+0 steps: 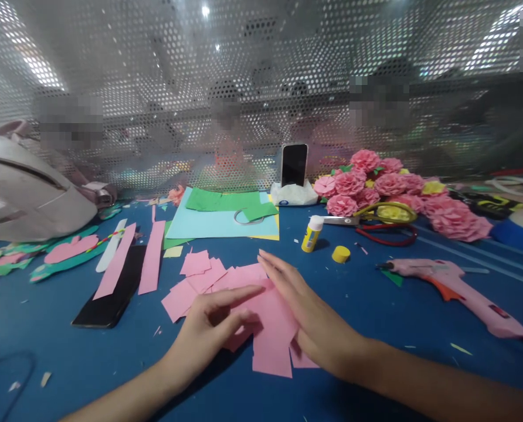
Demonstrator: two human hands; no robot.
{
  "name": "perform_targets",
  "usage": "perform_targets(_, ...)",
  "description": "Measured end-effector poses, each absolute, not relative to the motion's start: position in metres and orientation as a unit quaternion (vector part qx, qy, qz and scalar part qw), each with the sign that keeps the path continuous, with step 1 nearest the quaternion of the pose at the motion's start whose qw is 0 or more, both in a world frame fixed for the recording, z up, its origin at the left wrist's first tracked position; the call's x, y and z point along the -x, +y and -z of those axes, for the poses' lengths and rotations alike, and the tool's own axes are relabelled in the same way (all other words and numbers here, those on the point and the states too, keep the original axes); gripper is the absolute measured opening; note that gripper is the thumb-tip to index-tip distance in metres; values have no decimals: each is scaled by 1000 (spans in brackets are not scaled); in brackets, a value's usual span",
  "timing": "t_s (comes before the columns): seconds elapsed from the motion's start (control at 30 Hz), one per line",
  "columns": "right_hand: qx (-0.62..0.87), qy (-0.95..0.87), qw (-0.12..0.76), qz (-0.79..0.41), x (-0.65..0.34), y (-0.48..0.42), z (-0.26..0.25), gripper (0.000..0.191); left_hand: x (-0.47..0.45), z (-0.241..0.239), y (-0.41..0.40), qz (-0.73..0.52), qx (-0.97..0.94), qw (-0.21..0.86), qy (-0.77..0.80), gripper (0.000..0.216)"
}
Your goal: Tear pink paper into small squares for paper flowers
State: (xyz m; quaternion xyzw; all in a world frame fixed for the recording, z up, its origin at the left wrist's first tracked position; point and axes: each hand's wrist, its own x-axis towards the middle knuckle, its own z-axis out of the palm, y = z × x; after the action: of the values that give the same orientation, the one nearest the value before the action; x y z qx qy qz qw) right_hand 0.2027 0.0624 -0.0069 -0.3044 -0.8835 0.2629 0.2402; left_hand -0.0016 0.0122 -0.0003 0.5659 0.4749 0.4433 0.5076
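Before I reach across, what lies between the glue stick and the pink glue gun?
The head view shows a yellow cap nearer the glue stick, then a thin scrap, then a green scrap by the glue gun.

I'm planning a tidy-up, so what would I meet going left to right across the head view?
Pale bag → right one of two pink paper strips → left hand → glue stick → yellow cap → pink glue gun.

Bare hands (312, 313), slender fingers (233, 295), bare forearms (125, 391)
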Motion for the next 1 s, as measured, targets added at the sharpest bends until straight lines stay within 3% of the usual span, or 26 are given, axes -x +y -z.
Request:
perform_targets(0.23, 304, -901, 193, -242, -200, 62, 4, 103, -1, 2, 10, -425, -639, 426, 479, 48)
perform_targets(0.47, 292, -849, 255, -358, -201, 66, 3, 103, 0, 8, 14, -424, -598, 406, 545, 39)
perform_targets(0.6, 295, -721, 361, -513, -200, 75, 6, 67, 3, 8, 15, -472, -569, 398, 543, 43)
perform_targets(0.7, 305, -669, 342, -585, -200, 81, 7, 43, 4, 8, 15, -474, -560, 395, 552, 43)
perform_targets(0.87, 336, -663, 321, -587, -199, 81, 2, 29, 3, 5, 15, -502, -527, 429, 534, 55)
perform_targets(1.0, 359, -661, 338, -566, -199, 80, 1, 22, 1, 4, 16, -502, -499, 483, 516, 42)
